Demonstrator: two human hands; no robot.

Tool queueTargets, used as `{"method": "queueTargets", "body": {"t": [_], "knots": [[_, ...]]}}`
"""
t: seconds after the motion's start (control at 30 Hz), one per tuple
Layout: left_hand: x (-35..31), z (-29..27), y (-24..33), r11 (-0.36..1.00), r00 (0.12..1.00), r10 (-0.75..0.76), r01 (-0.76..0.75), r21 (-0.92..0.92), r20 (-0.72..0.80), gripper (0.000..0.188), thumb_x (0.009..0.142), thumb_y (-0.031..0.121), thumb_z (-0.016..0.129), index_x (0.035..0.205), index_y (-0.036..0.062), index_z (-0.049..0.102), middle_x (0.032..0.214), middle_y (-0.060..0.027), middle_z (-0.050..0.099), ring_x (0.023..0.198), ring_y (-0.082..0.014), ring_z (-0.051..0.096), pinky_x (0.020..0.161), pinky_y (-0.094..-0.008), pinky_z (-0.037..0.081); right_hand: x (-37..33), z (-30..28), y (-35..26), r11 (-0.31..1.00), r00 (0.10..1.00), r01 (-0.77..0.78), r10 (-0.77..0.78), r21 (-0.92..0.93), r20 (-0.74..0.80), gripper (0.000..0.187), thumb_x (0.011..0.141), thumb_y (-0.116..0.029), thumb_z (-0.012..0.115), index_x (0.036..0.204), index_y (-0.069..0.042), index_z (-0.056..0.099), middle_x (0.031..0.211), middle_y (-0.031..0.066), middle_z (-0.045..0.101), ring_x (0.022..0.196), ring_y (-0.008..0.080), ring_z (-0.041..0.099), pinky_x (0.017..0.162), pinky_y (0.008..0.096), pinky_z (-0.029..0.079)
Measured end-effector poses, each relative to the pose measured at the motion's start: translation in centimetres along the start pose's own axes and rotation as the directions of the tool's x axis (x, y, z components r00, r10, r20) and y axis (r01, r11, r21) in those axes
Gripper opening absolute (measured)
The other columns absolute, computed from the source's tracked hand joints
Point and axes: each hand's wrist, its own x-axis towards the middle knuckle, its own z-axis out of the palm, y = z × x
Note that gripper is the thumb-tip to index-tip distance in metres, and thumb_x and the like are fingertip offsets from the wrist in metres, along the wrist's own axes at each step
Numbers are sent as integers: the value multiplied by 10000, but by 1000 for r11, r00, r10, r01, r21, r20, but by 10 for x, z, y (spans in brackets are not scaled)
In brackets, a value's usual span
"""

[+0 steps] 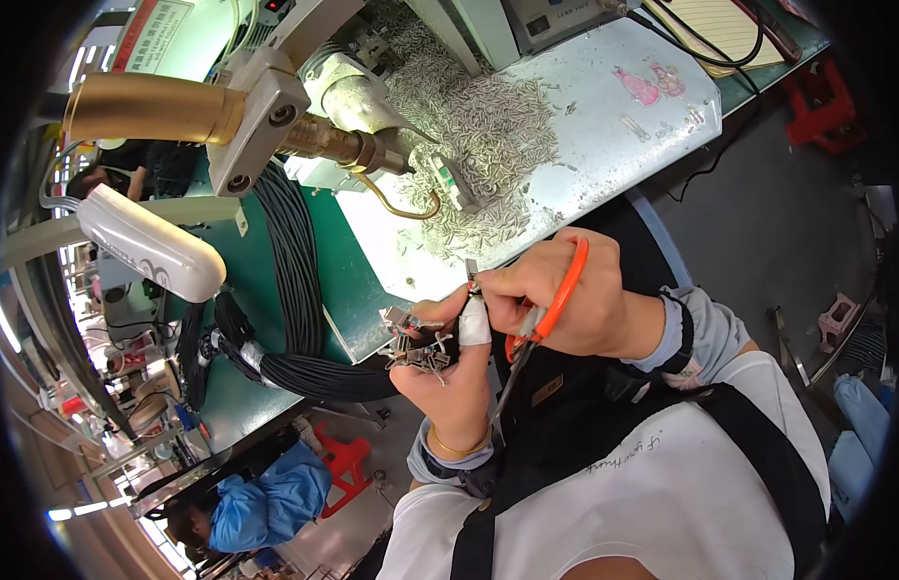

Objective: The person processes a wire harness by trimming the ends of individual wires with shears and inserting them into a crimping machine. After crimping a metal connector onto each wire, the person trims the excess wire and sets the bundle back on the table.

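My left hand [454, 387] is closed round several black cable ends fitted with small metal connectors [416, 338]. White tape [475, 323] wraps one of its digits. Just right of it, my right hand [585, 304] holds orange-handled scissors [567, 290] in its palm, blades pointing down toward me. Its thumb and forefinger meet at a small metal connector [472, 267], which sticks up at the left fingertips. Which fingers grip this connector is partly hidden. From the left hand, the black cable bundle [319, 379] runs left across the green table.
A soldering machine with a brass-coloured barrel [155, 108] overhangs a small fixture [456, 186]. Many loose metal pieces [498, 126] cover the white board [604, 135]. A white lamp-like unit [150, 242] hangs at left. Red stools [343, 464] and a person in blue [271, 498] are beyond.
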Motion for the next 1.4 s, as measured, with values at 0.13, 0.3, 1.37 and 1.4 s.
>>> {"method": "queueTargets", "body": {"t": [0.13, 0.3, 1.37, 1.4], "knots": [[0, -5, -1, 998, 999, -44, 44, 37, -1, 147, 733, -65, 614, 875, -48, 580, 796, -49, 573, 695, -90, 527, 653, -203, 421, 2, -7, 5, 861, 932, -323, 362, 393, -28, 200, 623, 8, 613, 815, -22, 563, 530, 20, 477, 429, 83, 474, 420, 203, 352], [7, -14, 5, 960, 967, -253, 247, -134, -33, 146, 730, -46, 616, 868, -33, 570, 732, -25, 539, 559, -68, 464, 508, -184, 368, 17, -26, 24, 612, 686, -601, 725, 515, -62, 171, 645, -1, 610, 801, 5, 541, 538, 99, 475, 417, 84, 463, 421, 214, 372], [9, -8, -16, 867, 925, 356, -380, 321, 132, 188, 713, -67, 628, 889, -31, 573, 724, -25, 556, 605, -75, 489, 548, -192, 384, 17, -17, 7, 424, 598, -802, 561, 421, 573, 86, 739, -63, 631, 788, -20, 576, 539, 8, 525, 444, 84, 492, 410, 205, 357], [10, -8, -16, 902, 943, 322, -333, 276, 84, 185, 713, -62, 629, 885, -26, 571, 723, -22, 555, 592, -72, 481, 533, -190, 376, 18, -17, 7, 412, 600, -799, 568, 437, 563, 88, 739, -64, 632, 791, -19, 577, 539, 8, 524, 445, 83, 492, 408, 205, 355]]}}
